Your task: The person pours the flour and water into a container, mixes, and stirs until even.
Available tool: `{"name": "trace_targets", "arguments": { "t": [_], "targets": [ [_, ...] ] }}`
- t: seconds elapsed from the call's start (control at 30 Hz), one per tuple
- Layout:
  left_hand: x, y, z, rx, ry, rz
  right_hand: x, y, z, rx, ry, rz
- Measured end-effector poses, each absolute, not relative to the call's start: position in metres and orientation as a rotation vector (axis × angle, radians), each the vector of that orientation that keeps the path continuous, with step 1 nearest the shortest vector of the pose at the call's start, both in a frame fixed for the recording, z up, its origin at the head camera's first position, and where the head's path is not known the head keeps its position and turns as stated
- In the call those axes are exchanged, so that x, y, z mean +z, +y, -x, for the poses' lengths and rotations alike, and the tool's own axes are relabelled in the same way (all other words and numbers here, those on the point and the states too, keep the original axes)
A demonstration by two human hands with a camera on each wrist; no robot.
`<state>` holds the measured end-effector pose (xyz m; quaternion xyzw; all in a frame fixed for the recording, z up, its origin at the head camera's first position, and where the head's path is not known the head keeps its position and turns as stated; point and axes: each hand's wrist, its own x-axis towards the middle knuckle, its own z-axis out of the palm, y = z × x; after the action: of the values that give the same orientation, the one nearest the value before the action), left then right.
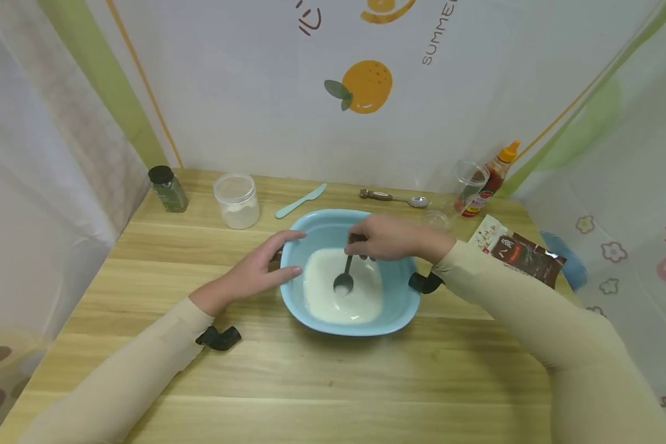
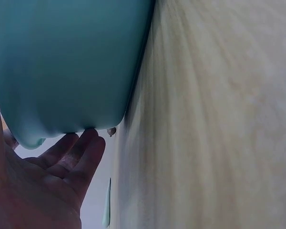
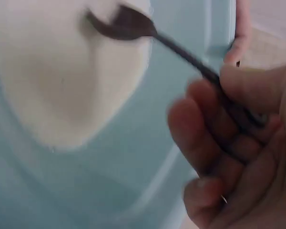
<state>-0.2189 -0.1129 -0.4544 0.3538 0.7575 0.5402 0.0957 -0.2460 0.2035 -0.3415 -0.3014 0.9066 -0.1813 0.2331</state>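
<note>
A light blue basin stands on the wooden table and contains white liquid. My left hand holds its left side, thumb and index finger over the rim. In the left wrist view, the other fingers press against the basin's outer wall. Over the basin, my right hand pinches the handle of a dark spoon. The spoon points down, with some white in its bowl, and overlaps the liquid. The right wrist view shows the spoon between thumb and fingers, slightly blurred.
Along the back stand a black-lidded spice jar, a clear tub of white powder, a mint knife, a brown-handled spoon, a clear plastic cup and a sauce bottle. Seasoning packets lie right.
</note>
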Motion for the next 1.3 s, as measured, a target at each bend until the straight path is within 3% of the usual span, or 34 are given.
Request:
{"name": "trace_targets", "arguments": {
  "t": [0.8,1.03,1.3],
  "targets": [
    [-0.454,-0.1163,0.2199,1.603,2.261,-1.069,-0.3408,0.2034,0.244,-0.469,2.44,0.837],
    [-0.456,-0.1157,0.2207,1.596,2.244,-1.078,-0.3411,0.2097,0.2463,-0.429,2.673,0.743],
    [-0.4559,-0.1136,0.2196,1.608,2.241,-1.065,-0.3416,0.2054,0.2435,-0.483,2.514,0.834]
  ]
}}
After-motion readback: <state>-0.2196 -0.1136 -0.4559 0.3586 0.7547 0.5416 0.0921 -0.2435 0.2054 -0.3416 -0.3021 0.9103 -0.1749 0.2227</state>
